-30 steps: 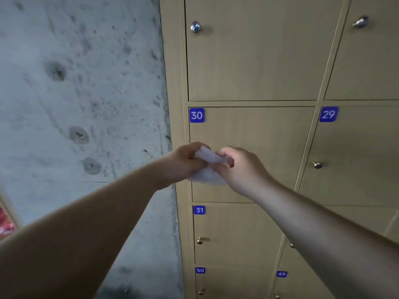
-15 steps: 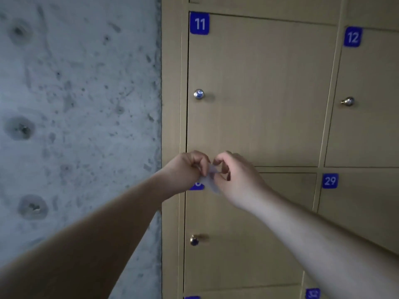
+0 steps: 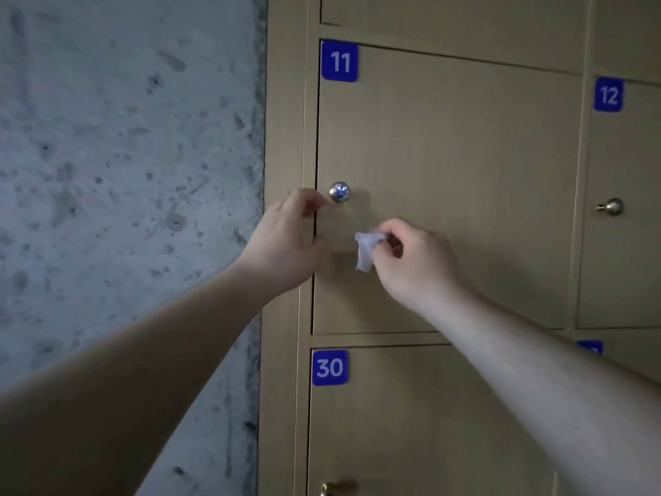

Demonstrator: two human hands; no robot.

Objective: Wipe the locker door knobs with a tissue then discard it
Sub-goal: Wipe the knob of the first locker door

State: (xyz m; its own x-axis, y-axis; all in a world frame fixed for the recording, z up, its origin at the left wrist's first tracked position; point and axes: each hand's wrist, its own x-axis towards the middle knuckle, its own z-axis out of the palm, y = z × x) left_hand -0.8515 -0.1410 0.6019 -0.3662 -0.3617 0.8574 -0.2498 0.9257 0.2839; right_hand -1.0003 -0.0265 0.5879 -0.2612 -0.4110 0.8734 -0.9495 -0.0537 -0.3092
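Note:
A shiny round metal knob (image 3: pixel 339 191) sits at the left side of the tan locker door numbered 11 (image 3: pixel 447 180). My left hand (image 3: pixel 289 238) is raised just left of and below that knob, fingers curled, its fingertips close beside the knob and holding nothing. My right hand (image 3: pixel 411 259) pinches a small crumpled white tissue (image 3: pixel 366 249) between thumb and fingers, a short way below and right of the knob, apart from it.
Locker 12 (image 3: pixel 624 155) to the right has its own knob (image 3: pixel 612 207). Locker 30 (image 3: pixel 411 424) lies below, with a brass knob (image 3: pixel 334 488) at the bottom edge. A rough grey concrete wall (image 3: pixel 125 173) runs along the left of the locker frame.
The view has risen from locker 30 to locker 11. My hands, which held the tissue together, have separated; the tissue stays in my right hand and my left hand has gone up beside the knob.

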